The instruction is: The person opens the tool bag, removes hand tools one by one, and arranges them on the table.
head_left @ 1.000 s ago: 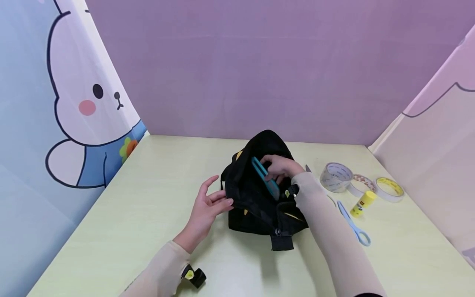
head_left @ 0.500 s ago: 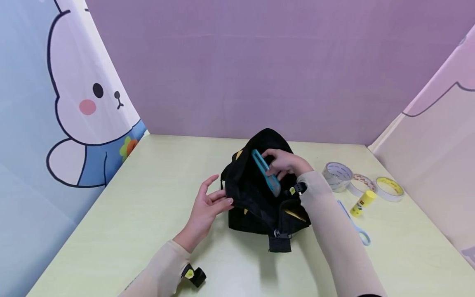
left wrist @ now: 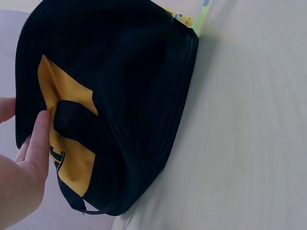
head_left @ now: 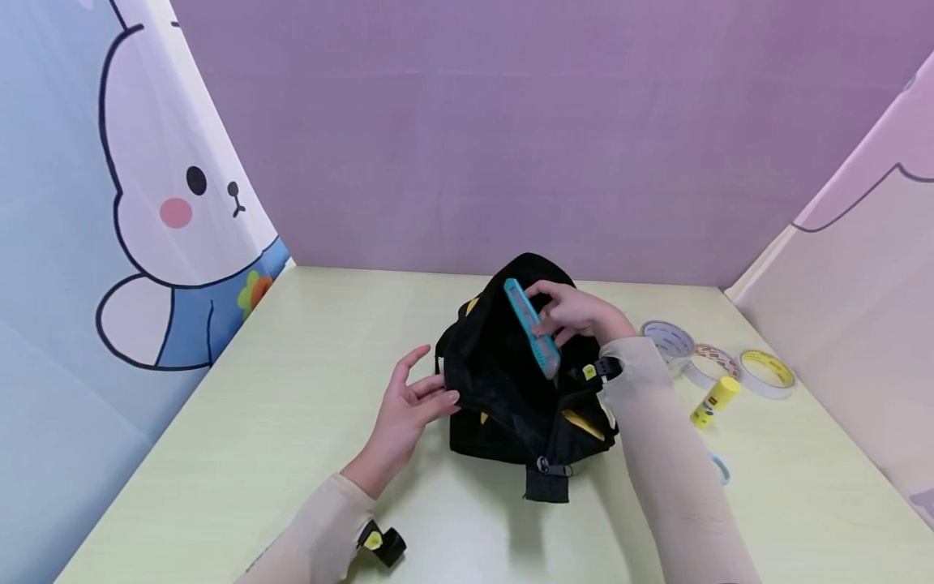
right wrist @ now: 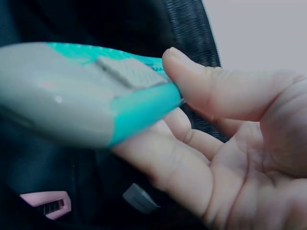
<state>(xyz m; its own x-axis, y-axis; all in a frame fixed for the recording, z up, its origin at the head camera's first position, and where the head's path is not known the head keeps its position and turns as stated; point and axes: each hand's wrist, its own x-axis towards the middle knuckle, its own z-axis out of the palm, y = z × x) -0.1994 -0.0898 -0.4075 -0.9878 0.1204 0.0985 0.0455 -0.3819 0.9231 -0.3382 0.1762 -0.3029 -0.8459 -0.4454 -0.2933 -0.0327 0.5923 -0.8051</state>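
A black zip bag (head_left: 503, 405) with orange-yellow patches stands on the table, its mouth gaping upward. My left hand (head_left: 409, 414) holds the bag's left rim, thumb over the edge; in the left wrist view a finger (left wrist: 39, 136) lies against the orange patch. Over the mouth, my right hand (head_left: 580, 315) pinches a teal and grey utility knife (head_left: 531, 328) between thumb and fingers. Its grey end and slider show close up in the right wrist view. Deeper in the bag are a pink slotted piece (right wrist: 50, 202) and a small grey piece (right wrist: 140, 199).
To the right lie a wide clear tape roll (head_left: 669, 339), a tape roll with red print (head_left: 711, 365) and a yellow-cored tape roll (head_left: 766, 373). Before them is a yellow glue stick (head_left: 715, 401). Blue scissors (head_left: 721, 469) are mostly behind the right sleeve.
My right hand has moved up and to the right, raising the utility knife higher in the bag's mouth. The bag's front flap has shifted slightly; my left hand stays put.
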